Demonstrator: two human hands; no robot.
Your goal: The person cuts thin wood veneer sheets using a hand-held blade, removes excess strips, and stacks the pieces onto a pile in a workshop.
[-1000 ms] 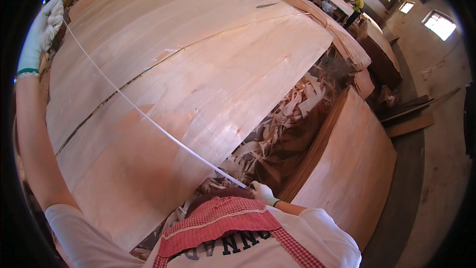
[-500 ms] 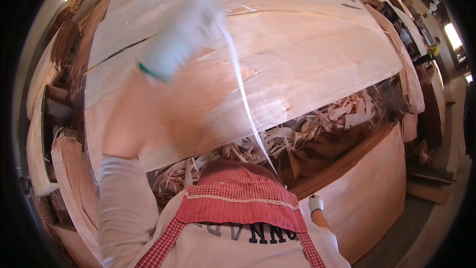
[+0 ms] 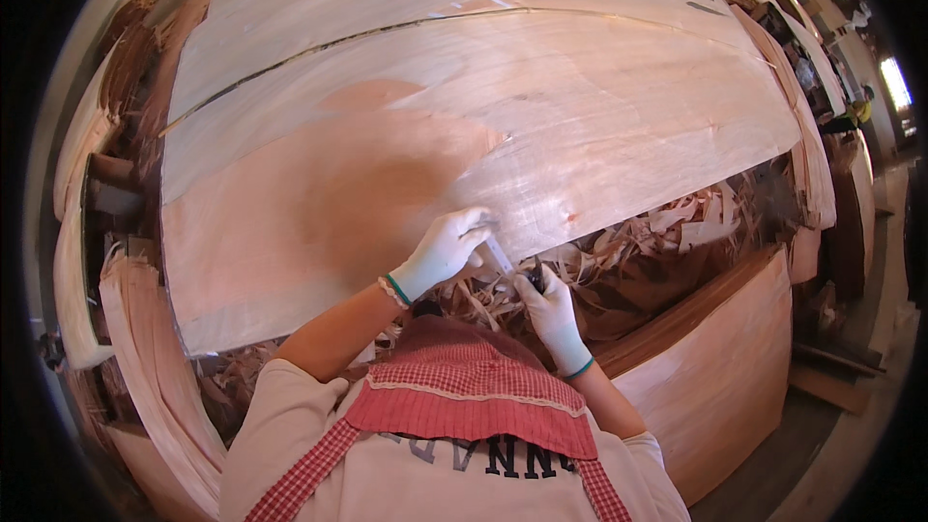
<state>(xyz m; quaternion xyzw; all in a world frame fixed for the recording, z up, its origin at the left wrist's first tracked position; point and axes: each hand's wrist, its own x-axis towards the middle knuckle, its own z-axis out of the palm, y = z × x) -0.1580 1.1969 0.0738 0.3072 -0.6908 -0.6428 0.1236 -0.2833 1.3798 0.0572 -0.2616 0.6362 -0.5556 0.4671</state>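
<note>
Both my hands wear white gloves with green cuffs and meet close together above the near edge of a large pale wood veneer sheet. My left hand pinches a short white strip of tape between thumb and fingers. Just right of it and lower, my right hand is closed around a small dark tool, whose kind I cannot make out. The strip's lower end reaches toward the right hand. A dark, narrow seam crosses the sheet.
Curled veneer scraps fill the gap below the sheet's near edge. A stack of veneer stands at the near right, another stack at the left. At the far right is a person in yellow.
My left hand has come down from over the sheet's far part to the near edge, beside my right hand. The right hand has risen; the long white strip now shows only as a short piece.
</note>
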